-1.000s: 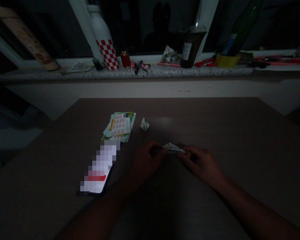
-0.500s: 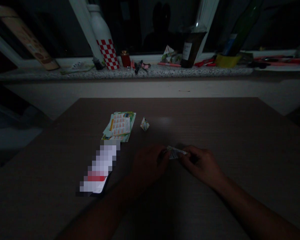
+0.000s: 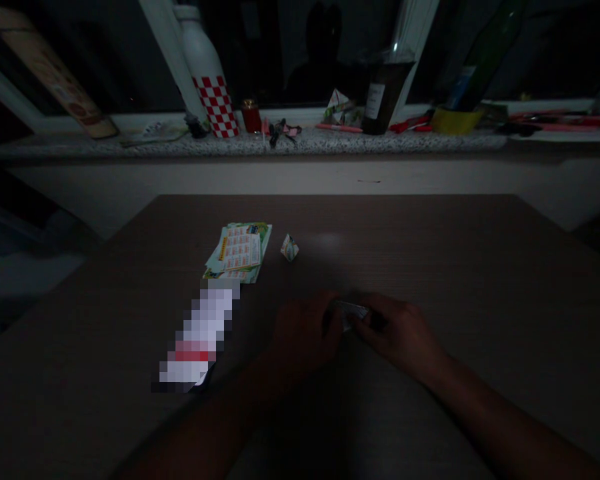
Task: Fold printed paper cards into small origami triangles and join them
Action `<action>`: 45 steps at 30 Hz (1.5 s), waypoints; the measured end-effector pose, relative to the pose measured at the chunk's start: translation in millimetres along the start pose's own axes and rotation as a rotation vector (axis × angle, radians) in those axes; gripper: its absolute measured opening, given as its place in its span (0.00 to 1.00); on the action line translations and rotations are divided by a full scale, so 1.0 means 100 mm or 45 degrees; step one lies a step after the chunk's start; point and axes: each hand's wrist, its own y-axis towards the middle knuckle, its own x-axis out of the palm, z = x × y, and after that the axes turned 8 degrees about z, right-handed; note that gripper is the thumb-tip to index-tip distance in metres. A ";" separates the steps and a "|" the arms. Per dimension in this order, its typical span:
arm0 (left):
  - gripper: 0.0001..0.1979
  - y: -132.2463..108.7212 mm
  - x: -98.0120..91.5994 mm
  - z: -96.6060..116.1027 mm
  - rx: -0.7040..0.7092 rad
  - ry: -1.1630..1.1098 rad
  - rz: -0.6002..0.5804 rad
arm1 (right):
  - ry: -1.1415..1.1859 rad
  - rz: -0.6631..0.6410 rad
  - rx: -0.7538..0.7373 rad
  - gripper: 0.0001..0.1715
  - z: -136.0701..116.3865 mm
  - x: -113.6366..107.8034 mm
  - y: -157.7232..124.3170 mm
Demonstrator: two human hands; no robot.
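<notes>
Between my two hands is a small folded piece of printed paper, pale on the side that shows. My left hand pinches its left end, and the fingers are dim in shadow. At the other end my right hand grips the paper between thumb and fingers. A small folded paper shape sits on the table beyond my left hand. Left of that shape lies a stack of printed paper slips. Nearer to me a phone with a lit, blurred-out screen rests on the table.
The brown wooden table ends at a wall under a granite sill. Along the sill stand a red-checked white bottle, a small red jar, a dark labelled cup and a green bottle. The room is dark.
The paper in my hands has turned and shows less of its surface. My right hand has shifted slightly left, closer to the left hand. Everything else on the table stays put.
</notes>
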 end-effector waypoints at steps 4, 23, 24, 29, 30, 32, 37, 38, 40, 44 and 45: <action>0.14 0.01 -0.03 0.01 -0.088 -0.224 -0.063 | 0.025 -0.041 -0.002 0.08 0.00 0.00 0.00; 0.10 0.09 -0.20 -0.07 0.003 -0.483 -0.388 | 0.425 -0.170 -0.101 0.06 0.06 -0.11 -0.02; 0.09 0.09 -0.20 -0.07 0.031 -0.457 -0.379 | 0.461 -0.173 -0.069 0.07 0.06 -0.12 -0.02; 0.16 0.08 -0.21 -0.09 0.111 -0.447 -0.276 | 0.696 -0.171 0.101 0.11 0.09 -0.13 -0.01; 0.19 0.07 -0.21 -0.08 0.138 -0.467 -0.277 | 0.744 -0.189 0.125 0.12 0.08 -0.13 -0.01; 0.19 0.06 -0.23 -0.06 0.247 -0.486 -0.328 | 0.818 -0.248 0.160 0.13 0.08 -0.14 -0.01; 0.12 0.04 -0.25 0.00 0.492 -0.371 -0.438 | 0.856 -0.336 0.219 0.16 0.06 -0.16 0.01; 0.11 0.04 -0.25 0.00 0.487 -0.348 -0.432 | 0.867 -0.311 0.230 0.16 0.05 -0.16 0.01; 0.11 0.04 -0.25 -0.02 0.444 -0.343 -0.411 | 0.875 -0.210 0.238 0.15 0.05 -0.19 0.01; 0.09 0.07 -0.26 -0.08 0.308 -0.510 -0.341 | 0.823 -0.078 0.077 0.22 0.05 -0.26 0.01; 0.09 0.08 -0.27 -0.09 0.266 -0.564 -0.329 | 0.821 -0.078 0.007 0.20 0.05 -0.27 0.01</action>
